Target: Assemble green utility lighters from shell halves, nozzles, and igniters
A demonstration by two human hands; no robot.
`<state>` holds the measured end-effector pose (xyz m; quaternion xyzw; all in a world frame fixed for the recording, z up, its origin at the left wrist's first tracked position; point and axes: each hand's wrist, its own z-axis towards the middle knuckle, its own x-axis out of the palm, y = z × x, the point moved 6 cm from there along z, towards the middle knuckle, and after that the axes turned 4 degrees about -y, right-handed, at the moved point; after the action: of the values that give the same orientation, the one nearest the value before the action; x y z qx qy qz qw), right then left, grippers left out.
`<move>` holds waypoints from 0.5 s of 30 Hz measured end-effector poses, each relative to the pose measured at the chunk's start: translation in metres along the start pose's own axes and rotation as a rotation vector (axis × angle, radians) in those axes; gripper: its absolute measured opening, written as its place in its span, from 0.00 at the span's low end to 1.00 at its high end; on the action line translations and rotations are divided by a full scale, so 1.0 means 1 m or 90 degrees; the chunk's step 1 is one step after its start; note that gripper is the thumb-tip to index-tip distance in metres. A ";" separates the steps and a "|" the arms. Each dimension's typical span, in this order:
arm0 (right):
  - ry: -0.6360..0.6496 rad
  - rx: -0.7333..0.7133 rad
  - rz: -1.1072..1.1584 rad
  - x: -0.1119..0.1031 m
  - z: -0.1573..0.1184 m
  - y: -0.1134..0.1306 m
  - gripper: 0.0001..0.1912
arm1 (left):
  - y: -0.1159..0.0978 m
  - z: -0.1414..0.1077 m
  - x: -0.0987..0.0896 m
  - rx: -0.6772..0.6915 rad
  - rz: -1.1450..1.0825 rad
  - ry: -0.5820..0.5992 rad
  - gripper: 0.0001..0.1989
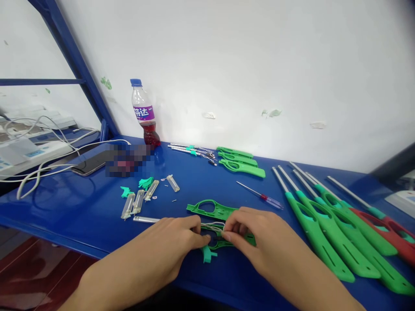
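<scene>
My left hand [181,235] is closed over the metal tube [145,220], whose tip sticks out to the left, at the front of a green casing half. White wires [212,225] run from it to my right hand [248,229], whose thumb and forefinger pinch their end over the casing. Under my hands lies the green casing half [222,244], partly hidden. A teal trigger piece [206,254] sits just below my left fingertips. Another green casing half [210,209] lies behind my hands.
Finished green lighters [324,242] and red ones [392,229] lie at right. A screwdriver [262,197], casing halves [243,166] and metal tubes [184,150] lie farther back. Clear tanks [138,201], a bottle [144,113] and a phone [92,162] are at left.
</scene>
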<state>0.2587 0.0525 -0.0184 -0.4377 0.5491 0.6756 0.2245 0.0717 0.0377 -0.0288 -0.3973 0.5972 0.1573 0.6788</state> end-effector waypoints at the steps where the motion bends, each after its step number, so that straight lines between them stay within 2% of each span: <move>1: -0.003 0.002 0.006 -0.001 0.000 0.001 0.07 | 0.000 0.000 0.000 0.001 0.000 -0.003 0.33; 12: -0.007 0.000 0.088 -0.002 0.001 0.003 0.07 | -0.004 0.001 -0.004 0.009 0.003 -0.018 0.33; 15: -0.014 -0.004 0.109 -0.003 0.004 0.000 0.04 | -0.004 0.001 -0.004 0.006 0.007 -0.014 0.33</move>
<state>0.2591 0.0564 -0.0164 -0.3822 0.5798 0.6991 0.1702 0.0739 0.0374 -0.0237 -0.3893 0.5924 0.1625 0.6864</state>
